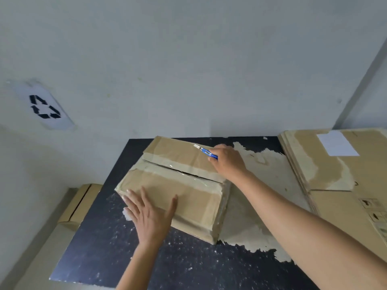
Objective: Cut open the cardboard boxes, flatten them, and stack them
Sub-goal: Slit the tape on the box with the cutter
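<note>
Pale grey wall (188,59) behind the box, bare paint.

Black worktop (100,248) under the box, speckled surface, with a big patch peeled to beige right of the box.

Stack of flattened brown cardboard sheets (335,195) right of the box, lying on the worktop edge-aligned. White paper label (337,143) on the top sheet, at its far end.

Brown cardboard box wrapped in clear tape (199,195) sits mid-worktop, turned at an angle, top flaps closed. A dark gap shows along the taped centre seam.

Small brown carton (79,206) left of the box, lower than the worktop, partly hidden by its edge.

White sign with black recycling arrows (45,106) on the wall, up and left of the box.

Left hand (150,216): flat, fingers spread and straight, pressing on the near flap at the box's near-left corner.

Right hand (228,160): fingers curled round a blue-handled utility knife (206,152), at the far-right side of the box. The blade points left over the far flap; I can't tell whether the tip touches it.
</note>
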